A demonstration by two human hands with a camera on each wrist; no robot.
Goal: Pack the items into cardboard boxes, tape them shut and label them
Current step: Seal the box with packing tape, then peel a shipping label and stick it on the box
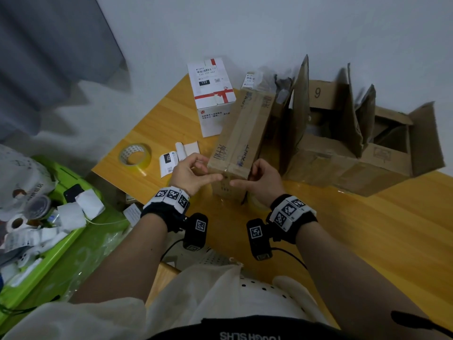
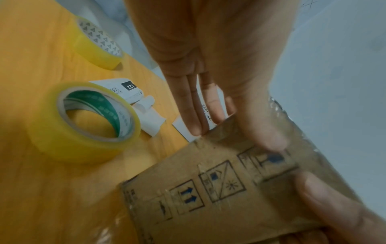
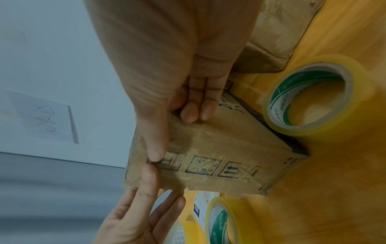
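Wooden table [image 1: 367,229], cardboard box [image 1: 242,133], 122 label [image 1: 168,159]

Bare left hand [image 1: 188,174], right hand [image 1: 266,181], black marker-tagged wristbands [image 1: 157,210], cream sleeves [image 1: 73,320]

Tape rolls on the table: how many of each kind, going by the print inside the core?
Green-core tape rolls, either side of the cardboard box: 2
Triangle-core tape roll: 1
Total: 3

White box [image 1: 213,94] label — "122"; loose slip [image 1: 168,160] — "122"; open carton [image 1: 321,94] — "9"; brown box [image 2: 208,198] — up-arrow handling signs.
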